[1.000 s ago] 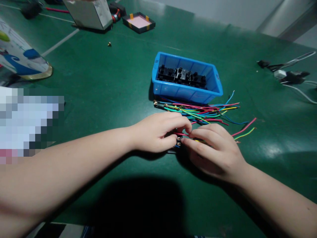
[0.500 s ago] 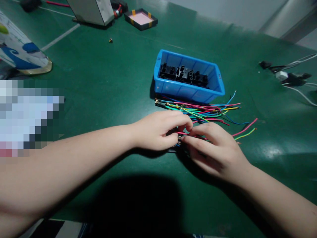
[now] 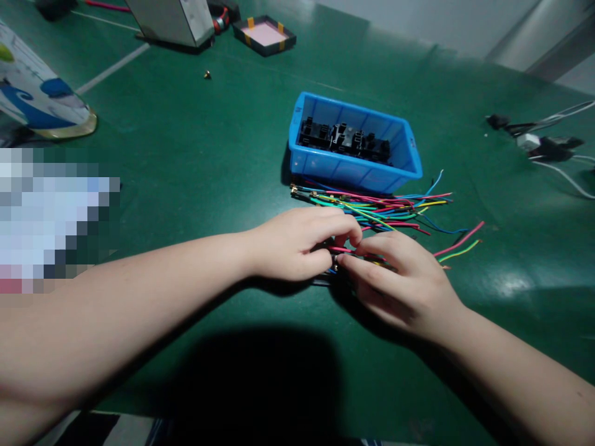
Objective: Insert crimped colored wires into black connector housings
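The single view came from a camera worn on the person's head, facing forward and down over the green worktop (image 3: 223, 155). It looked from close above the left forearm (image 3: 153, 297) and right forearm (image 3: 520, 365), which entered from the lower sides, with the left grip (image 3: 297, 244) and right grip (image 3: 409, 282) near mid-frame. The blue bin (image 3: 348, 172) stood farther from the lens.

At top centre sits a shallow black pink-floored tray (image 3: 264, 34) with orange tabs; and far right, a black-and-grey cord tangle (image 3: 554, 149)!
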Demonstrator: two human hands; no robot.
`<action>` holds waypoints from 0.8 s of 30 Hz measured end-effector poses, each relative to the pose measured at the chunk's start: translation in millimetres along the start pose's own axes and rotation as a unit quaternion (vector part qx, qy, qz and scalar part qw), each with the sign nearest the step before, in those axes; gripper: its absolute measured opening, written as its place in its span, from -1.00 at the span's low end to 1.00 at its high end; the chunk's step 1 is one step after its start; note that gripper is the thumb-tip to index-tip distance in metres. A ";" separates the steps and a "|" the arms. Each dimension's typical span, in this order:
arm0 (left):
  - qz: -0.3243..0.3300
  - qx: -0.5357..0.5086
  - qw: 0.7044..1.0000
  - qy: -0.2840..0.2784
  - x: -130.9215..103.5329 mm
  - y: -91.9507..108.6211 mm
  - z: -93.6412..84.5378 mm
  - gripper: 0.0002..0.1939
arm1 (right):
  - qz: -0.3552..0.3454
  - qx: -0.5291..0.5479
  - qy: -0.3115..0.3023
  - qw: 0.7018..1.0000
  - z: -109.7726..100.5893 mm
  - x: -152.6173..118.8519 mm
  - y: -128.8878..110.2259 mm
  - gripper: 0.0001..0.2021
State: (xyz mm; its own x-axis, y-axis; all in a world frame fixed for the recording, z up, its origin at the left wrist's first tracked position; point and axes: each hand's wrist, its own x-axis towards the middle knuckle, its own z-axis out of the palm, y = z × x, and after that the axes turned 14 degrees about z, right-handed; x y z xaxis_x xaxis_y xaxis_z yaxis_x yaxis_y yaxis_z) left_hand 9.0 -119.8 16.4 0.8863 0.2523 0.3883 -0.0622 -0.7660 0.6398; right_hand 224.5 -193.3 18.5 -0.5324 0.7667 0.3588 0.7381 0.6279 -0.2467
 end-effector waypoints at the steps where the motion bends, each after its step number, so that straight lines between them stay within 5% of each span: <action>1: -0.001 -0.004 1.000 -0.003 0.0 -0.2 -0.7 -0.70 | 0.001 -0.001 -0.004 1.000 -0.8 0.5 -0.4 -0.76; 24: -0.014 -0.068 0.997 0.015 2.0 -2.2 -5.0 -0.61 | -0.003 -0.006 0.008 1.000 -0.5 0.8 1.1 -0.77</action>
State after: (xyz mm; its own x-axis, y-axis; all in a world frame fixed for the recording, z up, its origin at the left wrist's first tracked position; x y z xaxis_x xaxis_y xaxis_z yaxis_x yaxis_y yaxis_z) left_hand 8.6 -114.7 19.0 0.8745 0.2911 0.3878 -0.1020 -0.6714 0.7340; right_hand 225.0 -192.1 18.9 -0.5297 0.7612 0.3741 0.7401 0.6302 -0.2345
